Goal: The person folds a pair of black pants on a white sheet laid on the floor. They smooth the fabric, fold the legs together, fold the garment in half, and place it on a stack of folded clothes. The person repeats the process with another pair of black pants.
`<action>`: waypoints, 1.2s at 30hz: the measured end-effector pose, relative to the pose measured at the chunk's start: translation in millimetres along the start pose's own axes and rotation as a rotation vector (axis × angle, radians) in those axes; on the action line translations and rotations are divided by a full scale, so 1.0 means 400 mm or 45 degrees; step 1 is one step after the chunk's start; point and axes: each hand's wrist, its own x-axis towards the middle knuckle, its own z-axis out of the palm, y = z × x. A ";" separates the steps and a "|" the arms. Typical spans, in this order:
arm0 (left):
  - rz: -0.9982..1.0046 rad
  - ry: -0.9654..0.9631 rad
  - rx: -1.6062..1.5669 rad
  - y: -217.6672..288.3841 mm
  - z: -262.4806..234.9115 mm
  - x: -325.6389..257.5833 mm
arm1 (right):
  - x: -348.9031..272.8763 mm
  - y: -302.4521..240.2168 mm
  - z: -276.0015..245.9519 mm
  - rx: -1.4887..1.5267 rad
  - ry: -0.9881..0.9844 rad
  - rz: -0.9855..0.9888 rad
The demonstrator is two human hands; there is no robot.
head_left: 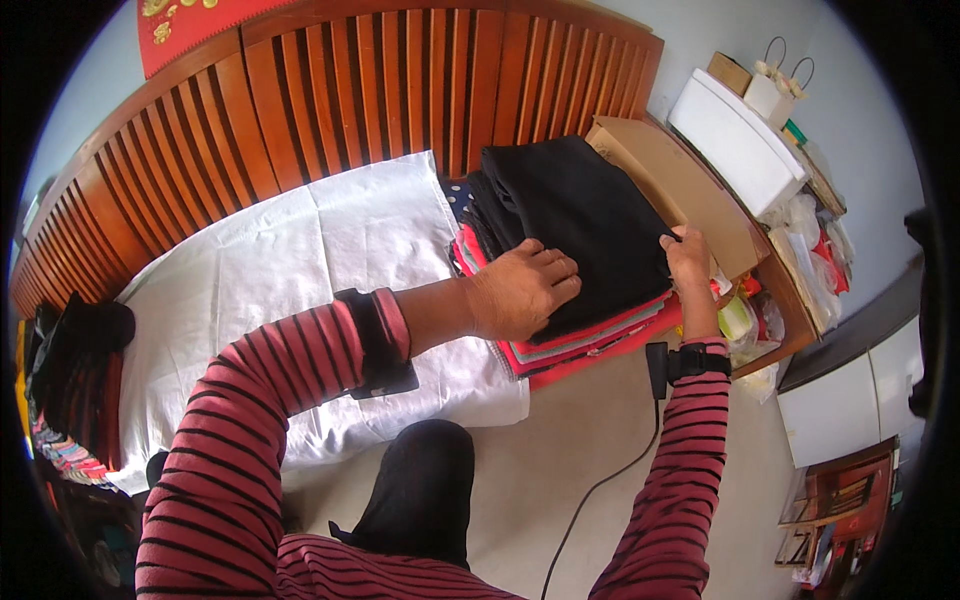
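A black folded cloth (pixel 575 215) lies on top of a stack of folded clothes (pixel 590 340) in red, pink and grey, at the right end of the bed. My left hand (pixel 520 288) rests flat on the near left part of the black cloth, fingers spread. My right hand (pixel 688 255) touches the right edge of the black cloth, fingers curled over it; whether it pinches the cloth I cannot tell. Both arms wear red and black striped sleeves with a black band at each wrist.
A white sheet (pixel 290 270) covers the bed in front of a slatted wooden headboard (pixel 380 90). A brown cardboard box (pixel 680 190) and a white box (pixel 740 140) stand right of the stack. A pile of clothes (pixel 70 400) lies at the far left. White drawers (pixel 850 400) stand lower right.
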 end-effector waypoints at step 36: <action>-0.392 0.168 -0.090 0.163 0.179 -0.001 | -0.074 -0.138 0.144 -0.461 -0.258 -0.409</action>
